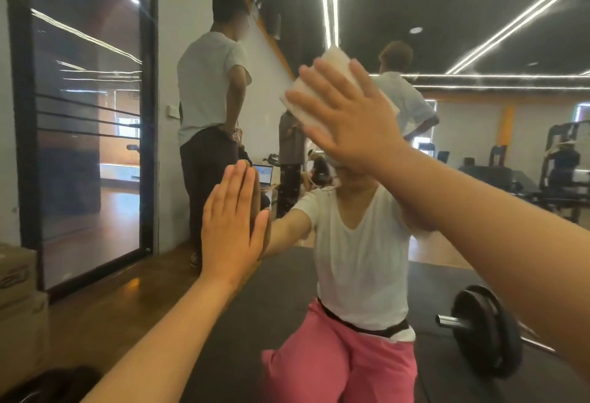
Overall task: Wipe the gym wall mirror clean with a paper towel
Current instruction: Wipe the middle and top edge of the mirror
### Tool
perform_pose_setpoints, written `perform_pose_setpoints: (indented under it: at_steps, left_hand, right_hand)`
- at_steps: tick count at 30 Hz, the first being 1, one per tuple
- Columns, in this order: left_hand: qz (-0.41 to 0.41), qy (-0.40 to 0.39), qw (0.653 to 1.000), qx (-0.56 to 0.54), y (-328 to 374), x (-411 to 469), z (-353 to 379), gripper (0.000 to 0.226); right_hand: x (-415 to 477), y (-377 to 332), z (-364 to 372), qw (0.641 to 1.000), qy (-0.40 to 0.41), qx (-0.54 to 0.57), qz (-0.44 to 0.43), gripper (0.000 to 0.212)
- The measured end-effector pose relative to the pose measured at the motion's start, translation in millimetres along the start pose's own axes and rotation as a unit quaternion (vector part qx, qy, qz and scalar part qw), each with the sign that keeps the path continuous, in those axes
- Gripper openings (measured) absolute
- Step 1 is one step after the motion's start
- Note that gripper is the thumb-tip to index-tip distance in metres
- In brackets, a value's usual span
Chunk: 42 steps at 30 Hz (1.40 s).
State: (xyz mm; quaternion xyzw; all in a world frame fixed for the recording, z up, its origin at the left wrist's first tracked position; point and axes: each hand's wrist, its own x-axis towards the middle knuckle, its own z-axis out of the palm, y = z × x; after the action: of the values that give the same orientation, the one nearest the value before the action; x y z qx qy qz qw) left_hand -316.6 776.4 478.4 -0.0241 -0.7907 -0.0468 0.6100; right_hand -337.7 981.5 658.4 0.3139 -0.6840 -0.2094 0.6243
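Note:
The gym wall mirror [447,35] fills most of the view ahead and reflects me in a white shirt and pink trousers. My right hand [348,115] presses a folded white paper towel [332,64] flat against the glass at head height, fingers spread and straight. Part of the towel shows above and left of the fingers; the rest is hidden under the palm. My left hand [233,227] rests flat on the mirror lower down to the left, fingers straight and together, meeting its own reflection.
A black-framed glass door [86,121] stands in the wall at left, with cardboard boxes [16,275] beside it. A person in a white shirt [207,89] stands near the mirror's left edge. The glass reflects a barbell plate [485,332], gym machines and other people.

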Motion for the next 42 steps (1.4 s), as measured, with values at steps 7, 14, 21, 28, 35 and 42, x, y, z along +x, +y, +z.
perform_pose_setpoints:
  at_steps: [7, 14, 21, 28, 35, 42]
  left_hand:
    - [0.005, 0.009, 0.998, -0.06, -3, 0, 1, 0.062]
    - [-0.082, 0.027, 0.99, -0.11, -16, -36, -10, 0.06]
    - [-0.034, -0.053, 0.994, -0.086, -13, -92, -1, 0.062]
    - [-0.023, -0.092, 0.994, -0.063, -17, -93, 1, 0.066]
    - [-0.021, -0.118, 0.992, -0.046, -16, -92, -6, 0.067]
    - [0.012, -0.118, 0.993, -0.024, 15, -97, -9, 0.073]
  right_hand:
    - [20, -22, 0, 0.996, 0.003, 0.027, 0.082, 0.059]
    - [-37, -88, 16, 0.999, -0.017, 0.047, 0.0, 0.058]
    - [-103, -163, 29, 0.996, -0.026, 0.065, -0.046, 0.058]
    - [-150, -198, 31, 0.995, -0.059, 0.046, -0.063, 0.06]
    - [-153, -197, 32, 0.996, -0.049, 0.069, -0.006, 0.059]
    - [-182, -159, 23, 0.992, -0.005, 0.107, 0.066, 0.057]
